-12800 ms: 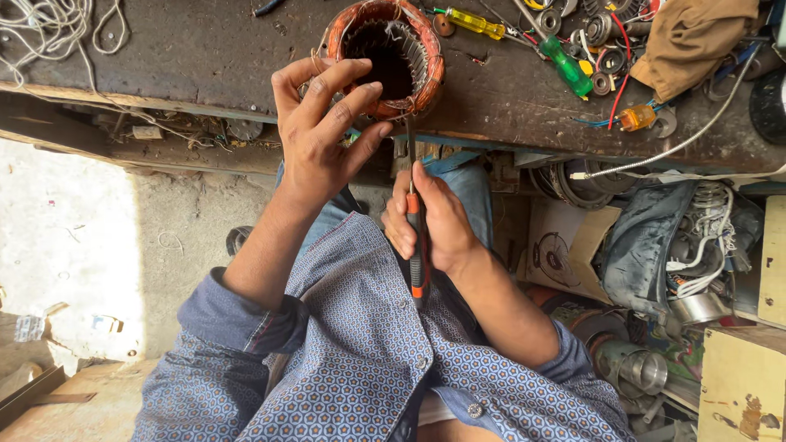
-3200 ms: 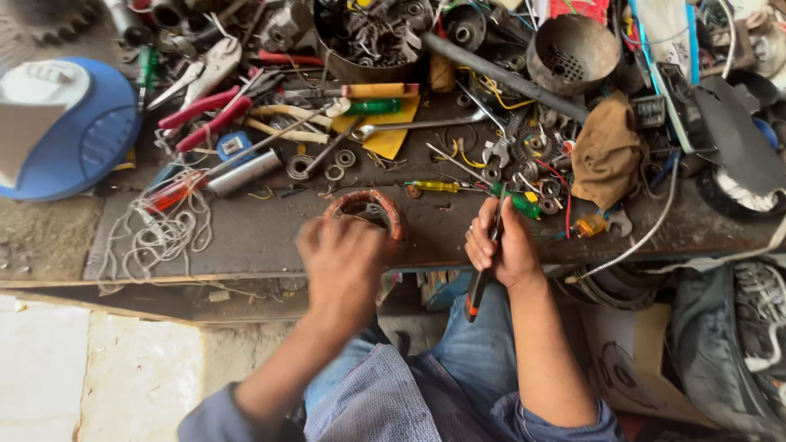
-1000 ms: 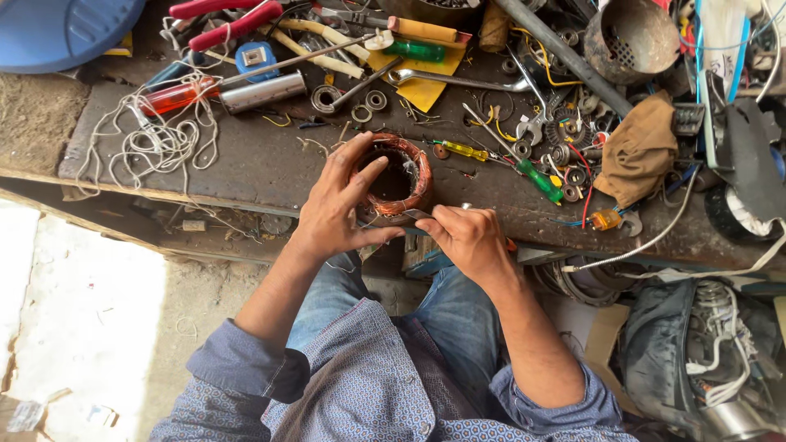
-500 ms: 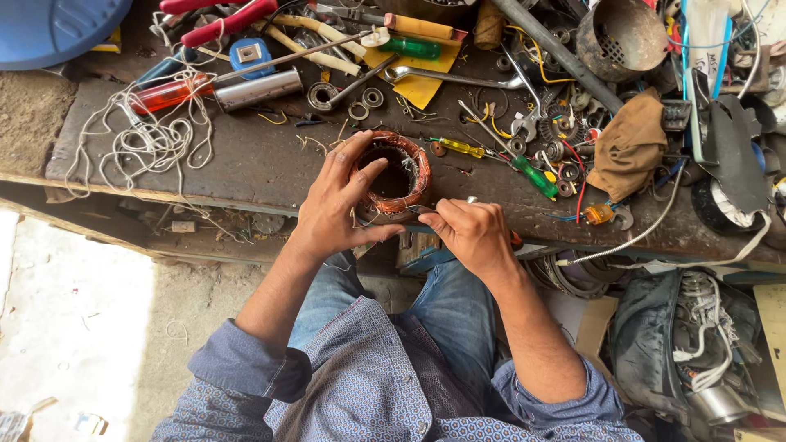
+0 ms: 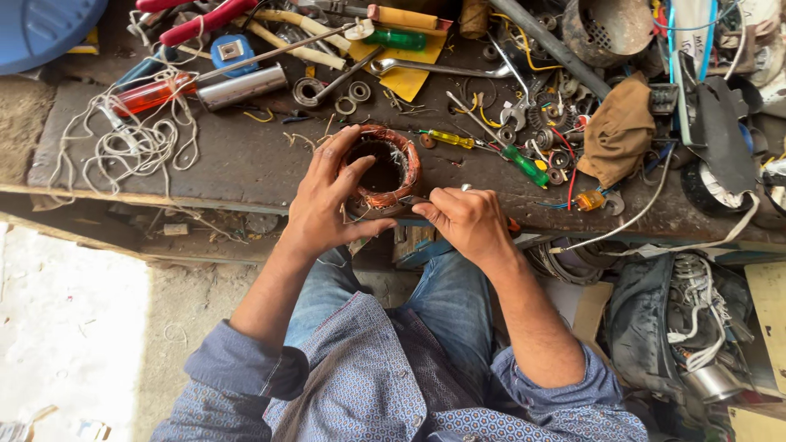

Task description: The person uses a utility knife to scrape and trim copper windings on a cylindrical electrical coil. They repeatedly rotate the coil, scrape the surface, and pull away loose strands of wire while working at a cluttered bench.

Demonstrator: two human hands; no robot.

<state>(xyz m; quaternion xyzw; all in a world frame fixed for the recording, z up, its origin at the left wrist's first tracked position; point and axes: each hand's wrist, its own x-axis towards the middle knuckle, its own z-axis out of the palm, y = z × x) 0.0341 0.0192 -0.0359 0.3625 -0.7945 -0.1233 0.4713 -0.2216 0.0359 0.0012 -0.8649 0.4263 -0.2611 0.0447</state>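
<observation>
Yellow flat sheet [image 5: 409,75] at the worktop's [image 5: 237,164] far edge, blue round lid [image 5: 41,33] top left. Left hand [image 5: 327,209] cups the copper coil ring [image 5: 397,168] at the near worktop edge, grip closed around its left rim. Right hand [image 5: 467,221] pinched shut at the ring's lower right, on what I can't tell. Green-handled screwdriver [image 5: 524,165], brown rag [image 5: 618,131] right; white string [image 5: 131,143] left

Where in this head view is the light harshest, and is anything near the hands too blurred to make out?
Head view: the concrete floor at lower left is washed out by bright daylight; the workbench is evenly lit and fairly sharp; the left hand clearly grips the copper-wound stator; what the right hand pinches is hidden by its fingers.
</observation>
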